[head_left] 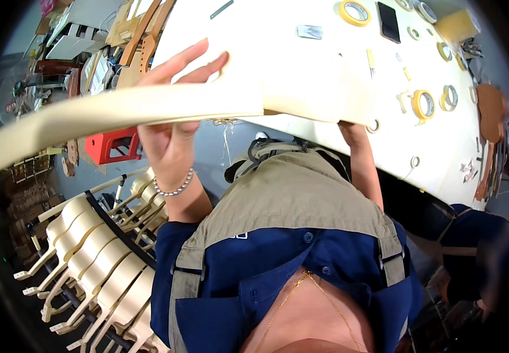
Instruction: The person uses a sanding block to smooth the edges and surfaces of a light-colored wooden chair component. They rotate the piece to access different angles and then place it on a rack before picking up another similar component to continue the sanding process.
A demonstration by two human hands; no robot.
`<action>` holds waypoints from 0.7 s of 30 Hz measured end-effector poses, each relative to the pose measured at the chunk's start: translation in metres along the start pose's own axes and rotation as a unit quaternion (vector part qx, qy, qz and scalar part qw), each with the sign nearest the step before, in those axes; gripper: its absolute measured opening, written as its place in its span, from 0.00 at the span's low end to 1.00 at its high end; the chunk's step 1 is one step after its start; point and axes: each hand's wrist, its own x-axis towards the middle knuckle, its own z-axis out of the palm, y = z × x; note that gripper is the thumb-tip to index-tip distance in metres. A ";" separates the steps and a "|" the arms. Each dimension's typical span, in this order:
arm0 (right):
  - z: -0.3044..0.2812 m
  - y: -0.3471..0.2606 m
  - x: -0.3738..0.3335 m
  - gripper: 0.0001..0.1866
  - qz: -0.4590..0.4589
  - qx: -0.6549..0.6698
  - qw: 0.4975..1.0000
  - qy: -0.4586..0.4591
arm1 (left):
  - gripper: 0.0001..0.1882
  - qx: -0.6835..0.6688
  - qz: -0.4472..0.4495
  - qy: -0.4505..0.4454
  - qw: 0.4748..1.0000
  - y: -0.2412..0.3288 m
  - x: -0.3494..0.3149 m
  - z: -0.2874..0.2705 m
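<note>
A cream, unfinished electric guitar [301, 97] is held up edge-on in front of my chest, its neck running left to the headstock. My left hand [169, 129] holds the guitar where the neck meets the body, the thumb below and the fingers stretched out above. A beaded bracelet sits on that wrist. My right hand [353, 132] grips the right end of the body from below; most of its fingers are hidden behind the guitar.
A white worktable [301, 56] carries tape rolls [424, 106], a phone [388, 22] and a brown guitar [491, 117]. At lower left, several cream guitars [99, 247] stand on a rack. A red stool [113, 146] is on the floor; another person [466, 247] is at right.
</note>
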 end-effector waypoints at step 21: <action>0.074 -0.044 -0.006 0.39 -0.012 -0.349 0.935 0.065 | 0.32 -0.022 -0.135 0.360 0.923 -0.045 -0.040 -0.036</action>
